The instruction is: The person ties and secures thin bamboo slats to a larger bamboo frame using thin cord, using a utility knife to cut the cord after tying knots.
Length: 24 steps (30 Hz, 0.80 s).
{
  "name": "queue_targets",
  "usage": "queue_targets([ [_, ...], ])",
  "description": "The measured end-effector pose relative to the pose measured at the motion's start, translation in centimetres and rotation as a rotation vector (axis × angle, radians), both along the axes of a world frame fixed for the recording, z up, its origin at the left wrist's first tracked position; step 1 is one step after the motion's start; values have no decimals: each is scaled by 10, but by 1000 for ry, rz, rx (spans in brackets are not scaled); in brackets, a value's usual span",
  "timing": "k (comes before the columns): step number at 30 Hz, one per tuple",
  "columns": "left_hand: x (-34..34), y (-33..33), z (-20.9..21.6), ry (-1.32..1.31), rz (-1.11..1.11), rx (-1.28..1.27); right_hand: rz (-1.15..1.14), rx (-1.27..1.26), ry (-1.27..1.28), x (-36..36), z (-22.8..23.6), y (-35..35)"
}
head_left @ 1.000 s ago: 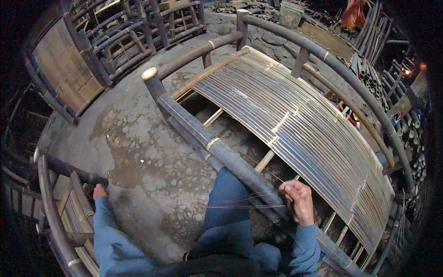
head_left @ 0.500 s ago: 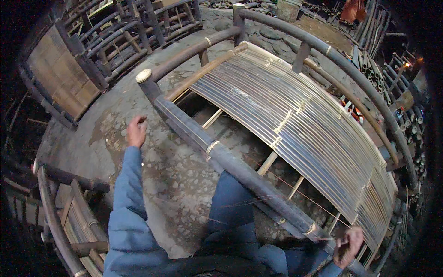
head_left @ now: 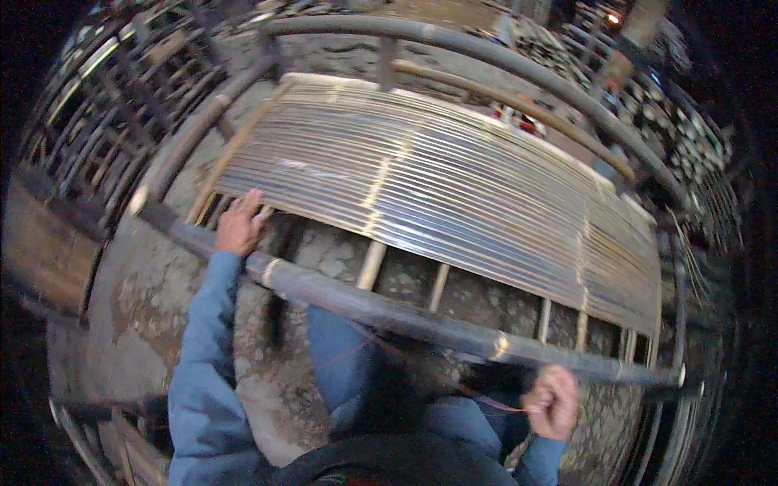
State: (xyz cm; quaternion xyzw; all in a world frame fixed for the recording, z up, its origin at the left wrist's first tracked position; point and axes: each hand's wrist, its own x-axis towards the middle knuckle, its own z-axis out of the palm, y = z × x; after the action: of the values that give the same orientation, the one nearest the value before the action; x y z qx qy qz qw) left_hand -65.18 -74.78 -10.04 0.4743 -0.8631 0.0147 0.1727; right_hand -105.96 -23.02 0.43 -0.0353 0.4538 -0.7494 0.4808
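A bamboo bench frame stands before me, its slatted bamboo seat [head_left: 324, 146] bound by pale lashings. My left hand [head_left: 241, 223] rests on or just over the dark front pole [head_left: 365, 308] near its left end, fingers stretched toward the seat's edge. Near the pole's right part, on my side of it, my right hand [head_left: 553, 401] is closed in a pinch. From it a thin reddish string [head_left: 494, 402] runs left across my lap; its far end is hard to make out. Pale crosspieces [head_left: 372, 266] show in the gap between pole and seat.
A curved back rail [head_left: 486, 47] and a side rail [head_left: 188, 134] border the seat. Stacked bamboo poles [head_left: 693, 150] lie at the far right. Another bamboo frame [head_left: 105, 437] stands at lower left, and a brown panel [head_left: 49, 243] at the left edge. The floor is rough stone.
The view has turned, so the bench lies more level across it. My left hand has gone from above the floor to the front pole. My right hand has come nearer my lap.
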Motion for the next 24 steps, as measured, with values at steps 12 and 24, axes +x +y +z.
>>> queue_targets([
  [12,49,15,-4,-83,94,230,27,134,-196,14,-61,72],
  [24,-258,240,59,319,-547,471,213,48,-231,14,-150,66],
])
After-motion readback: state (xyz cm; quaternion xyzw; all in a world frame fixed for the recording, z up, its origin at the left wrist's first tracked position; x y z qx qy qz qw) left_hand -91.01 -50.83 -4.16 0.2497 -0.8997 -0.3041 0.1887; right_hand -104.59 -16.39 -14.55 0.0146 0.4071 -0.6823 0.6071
